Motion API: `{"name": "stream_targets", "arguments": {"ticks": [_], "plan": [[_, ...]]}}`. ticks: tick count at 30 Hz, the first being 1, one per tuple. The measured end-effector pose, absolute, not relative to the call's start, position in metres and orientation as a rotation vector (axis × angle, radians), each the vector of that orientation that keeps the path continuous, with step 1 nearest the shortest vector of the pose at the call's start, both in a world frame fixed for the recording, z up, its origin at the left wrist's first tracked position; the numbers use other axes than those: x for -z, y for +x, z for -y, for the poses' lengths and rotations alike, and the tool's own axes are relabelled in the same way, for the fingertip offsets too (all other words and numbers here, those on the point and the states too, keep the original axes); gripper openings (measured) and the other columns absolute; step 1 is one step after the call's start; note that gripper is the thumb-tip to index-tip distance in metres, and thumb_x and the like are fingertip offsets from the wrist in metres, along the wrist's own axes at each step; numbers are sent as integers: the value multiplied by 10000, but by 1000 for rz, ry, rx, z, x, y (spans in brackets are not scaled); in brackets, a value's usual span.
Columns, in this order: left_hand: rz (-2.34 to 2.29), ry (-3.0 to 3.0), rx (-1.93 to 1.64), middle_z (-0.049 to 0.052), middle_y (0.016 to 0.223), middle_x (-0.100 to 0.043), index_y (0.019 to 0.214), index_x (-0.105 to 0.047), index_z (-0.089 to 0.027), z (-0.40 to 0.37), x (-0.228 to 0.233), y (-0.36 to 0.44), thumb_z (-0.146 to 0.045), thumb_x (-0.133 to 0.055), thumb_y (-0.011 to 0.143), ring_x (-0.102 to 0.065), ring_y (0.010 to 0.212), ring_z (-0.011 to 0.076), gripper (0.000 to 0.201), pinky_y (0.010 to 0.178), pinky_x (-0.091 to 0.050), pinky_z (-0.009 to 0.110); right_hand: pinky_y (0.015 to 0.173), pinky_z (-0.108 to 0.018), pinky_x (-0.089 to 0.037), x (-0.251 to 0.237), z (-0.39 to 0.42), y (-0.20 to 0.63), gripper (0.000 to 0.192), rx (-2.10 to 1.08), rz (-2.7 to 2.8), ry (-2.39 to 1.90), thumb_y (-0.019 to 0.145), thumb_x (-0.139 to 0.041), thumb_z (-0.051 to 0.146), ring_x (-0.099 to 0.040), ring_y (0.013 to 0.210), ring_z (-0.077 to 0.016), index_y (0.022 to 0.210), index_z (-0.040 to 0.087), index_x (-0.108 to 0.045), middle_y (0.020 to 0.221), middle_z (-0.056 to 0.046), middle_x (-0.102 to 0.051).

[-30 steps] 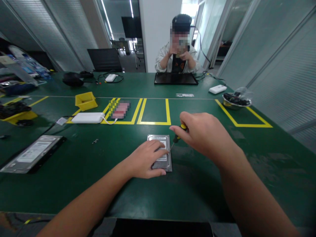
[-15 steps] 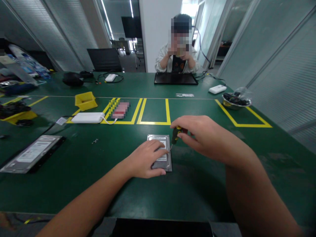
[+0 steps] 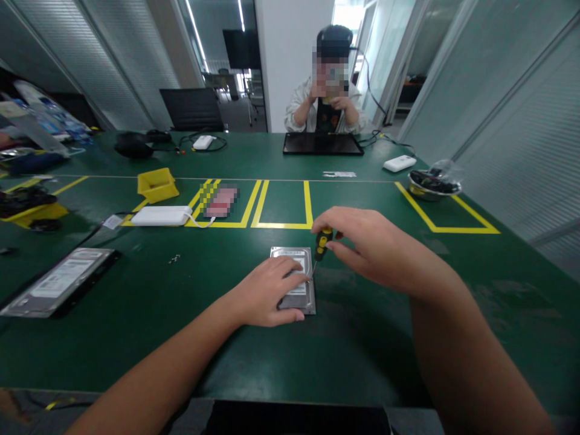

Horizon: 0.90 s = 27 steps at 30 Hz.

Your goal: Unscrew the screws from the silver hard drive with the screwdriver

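A silver hard drive (image 3: 306,299) with a white label lies flat on the green table, partly covered by my left hand (image 3: 270,292). That hand holds the drive down with its fingers spread over it, the index fingertip beside the screwdriver's tip. My right hand (image 3: 357,241) is closed around the black-and-yellow handle of a small screwdriver (image 3: 323,241). The tool leans, and its thin shaft reaches down to the drive's right edge. Whether a screw sits under the tip is hidden.
A larger drive (image 3: 61,281) lies at left, with several small screws (image 3: 174,258) nearer the middle. Behind are a yellow bin (image 3: 157,185), a white power bank (image 3: 161,215), a phone (image 3: 221,202) and a metal bowl (image 3: 430,188). A person (image 3: 324,109) sits opposite, behind a dark screen (image 3: 322,144).
My right hand and the screwdriver handle have shifted and turned slightly, showing more of the yellow. My left hand and the hard drive stay put.
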<state>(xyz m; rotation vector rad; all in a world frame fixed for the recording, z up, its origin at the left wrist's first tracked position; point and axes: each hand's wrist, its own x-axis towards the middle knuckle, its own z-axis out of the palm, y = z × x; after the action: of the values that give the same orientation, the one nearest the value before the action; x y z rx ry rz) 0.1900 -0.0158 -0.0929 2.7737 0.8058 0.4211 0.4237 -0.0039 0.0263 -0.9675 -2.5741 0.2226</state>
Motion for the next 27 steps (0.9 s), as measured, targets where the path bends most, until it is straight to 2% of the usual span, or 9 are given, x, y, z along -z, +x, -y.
{"name": "stream_targets", "arguments": {"ticks": [6, 12, 21, 27], "plan": [[-812, 2768, -411, 143, 1244, -542, 1309, -536, -205, 16, 95, 189, -610, -607, 830, -509, 1133, 325, 632, 980, -420, 479, 939, -319, -439, -30, 4, 425, 300, -252, 2590, -962, 831, -500, 43, -577, 1027, -196, 1076, 135, -647, 1102, -90, -634], [-814, 2777, -419, 138, 1231, -548, 1302, -542, -208, 16, 94, 190, -622, -593, 832, -513, 1131, 323, 629, 975, -429, 475, 926, -330, -442, -29, 5, 424, 230, -147, 2623, -984, 889, -489, 95, -583, 1023, -209, 1036, 136, -662, 1103, -100, -637], [-809, 2781, -417, 145, 1242, -542, 1304, -538, -205, 16, 95, 190, -617, -594, 833, -505, 1145, 337, 629, 985, -422, 490, 731, -293, -391, -32, 17, 417, 175, -40, 2645, -1167, 937, -524, 220, -566, 850, -192, 1078, 167, -613, 964, -76, -624], [-820, 2784, -392, 146, 1244, -540, 1300, -542, -201, 16, 93, 192, -617, -599, 829, -503, 1146, 343, 632, 982, -423, 497, 628, -279, -320, -31, 17, 409, 144, 77, 2634, -1332, 969, -500, 303, -526, 727, -172, 983, 179, -573, 868, -50, -587]]}}
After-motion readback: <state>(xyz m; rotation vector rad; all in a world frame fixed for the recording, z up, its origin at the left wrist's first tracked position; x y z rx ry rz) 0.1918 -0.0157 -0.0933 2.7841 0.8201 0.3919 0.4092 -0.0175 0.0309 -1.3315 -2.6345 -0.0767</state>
